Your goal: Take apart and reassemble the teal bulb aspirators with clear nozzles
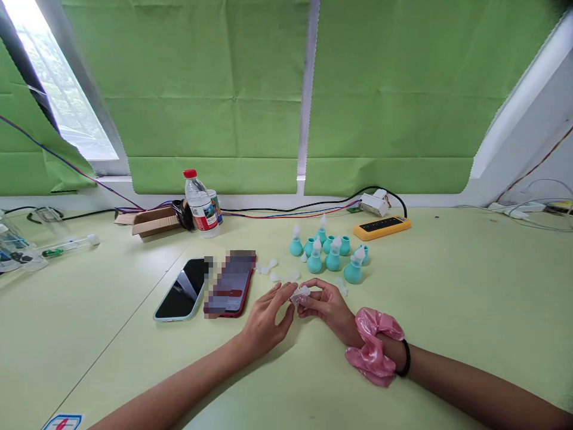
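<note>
Translucent plastic piece [301, 294] held between the fingertips of both hands, over the bench [286, 388]. Its long axis runs roughly from 8 to 2 o'clock; which end is the tip cannot be told. The left hand's [267, 319] fingers pinch it from 8 o'clock, the right hand's [330, 307] from 3. Turquoise bottles [314, 264] stand toward 1 o'clock.

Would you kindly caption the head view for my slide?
Left hand and right hand handle a small translucent piece near teal bulbs.
</note>
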`<state>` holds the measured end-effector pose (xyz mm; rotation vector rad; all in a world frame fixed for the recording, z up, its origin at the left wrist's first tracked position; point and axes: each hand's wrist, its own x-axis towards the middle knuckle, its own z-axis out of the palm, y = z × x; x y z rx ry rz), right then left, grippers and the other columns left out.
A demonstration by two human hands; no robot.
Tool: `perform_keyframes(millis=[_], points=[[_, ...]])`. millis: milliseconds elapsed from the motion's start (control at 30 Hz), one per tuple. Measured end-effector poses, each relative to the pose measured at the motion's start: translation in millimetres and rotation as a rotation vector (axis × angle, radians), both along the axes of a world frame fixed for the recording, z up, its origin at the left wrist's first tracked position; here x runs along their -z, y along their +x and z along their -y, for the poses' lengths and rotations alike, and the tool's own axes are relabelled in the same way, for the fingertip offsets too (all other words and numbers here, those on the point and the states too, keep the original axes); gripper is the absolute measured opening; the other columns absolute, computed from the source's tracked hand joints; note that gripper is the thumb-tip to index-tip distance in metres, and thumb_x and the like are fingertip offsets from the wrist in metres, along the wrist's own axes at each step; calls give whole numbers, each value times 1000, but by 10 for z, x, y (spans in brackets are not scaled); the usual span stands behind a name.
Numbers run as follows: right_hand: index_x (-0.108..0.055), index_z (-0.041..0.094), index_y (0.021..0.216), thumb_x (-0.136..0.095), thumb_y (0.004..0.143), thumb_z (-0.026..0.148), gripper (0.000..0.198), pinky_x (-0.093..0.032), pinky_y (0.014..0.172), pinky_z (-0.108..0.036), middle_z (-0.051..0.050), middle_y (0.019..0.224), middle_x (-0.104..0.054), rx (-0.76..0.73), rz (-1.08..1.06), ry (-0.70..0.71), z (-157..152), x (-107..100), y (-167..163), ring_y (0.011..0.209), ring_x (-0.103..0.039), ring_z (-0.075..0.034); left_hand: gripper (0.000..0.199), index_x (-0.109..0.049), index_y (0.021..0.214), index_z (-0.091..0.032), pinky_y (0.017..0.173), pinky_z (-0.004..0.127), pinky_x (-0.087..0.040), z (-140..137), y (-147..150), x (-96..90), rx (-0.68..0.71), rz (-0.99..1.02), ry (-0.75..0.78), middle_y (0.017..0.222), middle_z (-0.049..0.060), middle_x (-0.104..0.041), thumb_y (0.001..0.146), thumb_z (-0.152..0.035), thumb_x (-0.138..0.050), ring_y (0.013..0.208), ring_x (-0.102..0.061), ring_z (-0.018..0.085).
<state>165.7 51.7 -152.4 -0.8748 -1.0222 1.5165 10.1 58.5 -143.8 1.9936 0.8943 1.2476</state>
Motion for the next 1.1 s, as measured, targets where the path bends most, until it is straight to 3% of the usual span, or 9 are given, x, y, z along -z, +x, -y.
perform_keyframes(millis=[200,333,433,533,633,733,900,1100], points=[[-50,14,80,-70,55,29,35,-49,57,-29,-1,57,-62,-1,32,-2,18,-10,-7,52,-57,-12,23,-56,91,-20,79,25,-45,23,-9,-32,11,-7,0,92,5,-64,68,-18,-56,88,-59,19],[-50,15,80,-69,57,28,34,-49,57,-29,0,56,-61,5,61,44,11,-7,-6,52,-57,-12,23,-49,89,-18,80,29,-44,9,10,-69,133,184,-249,90,7,-63,68,-21,-58,92,-56,20],[-50,16,76,-69,56,26,29,-49,54,-28,1,57,-60,50,120,135,16,-6,-11,52,-56,-12,25,-46,89,-16,80,32,-44,-18,16,-106,190,346,-454,93,10,-63,69,-24,-58,91,-56,21],[-50,17,71,-68,58,24,23,-49,54,-27,-2,69,-62,118,221,256,49,-13,-25,62,-58,-15,24,-50,87,-15,79,32,-44,-32,11,-134,139,415,-541,97,10,-61,68,-27,-59,88,-56,19],[-52,18,71,-63,63,21,15,-50,62,-30,-7,83,-63,154,329,382,96,-21,-38,81,-58,-20,21,-54,83,-14,67,28,-48,-40,11,-125,167,404,-615,85,7,-61,70,-31,-56,75,-57,16],[-55,19,73,-60,66,21,8,-51,62,-30,-8,89,-62,191,414,491,127,-21,-38,86,-57,-21,26,-56,83,-13,58,26,-48,-52,24,-85,255,344,-697,71,4,-60,67,-33,-59,62,-56,13],[-61,20,69,-62,64,22,5,-52,55,-27,-6,90,-57,228,468,612,130,-17,-25,76,-57,-17,30,-58,78,-11,52,23,-46,-72,40,-39,280,303,-664,65,4,-60,56,-28,-69,57,-55,12],[-63,21,81,-62,63,19,17,-54,58,-27,-6,85,-56,271,473,606,118,-38,-23,78,-56,-17,29,-59,78,-11,56,24,-47,-86,15,-59,251,330,-634,70,4,-61,54,-23,-71,64,-57,14]])
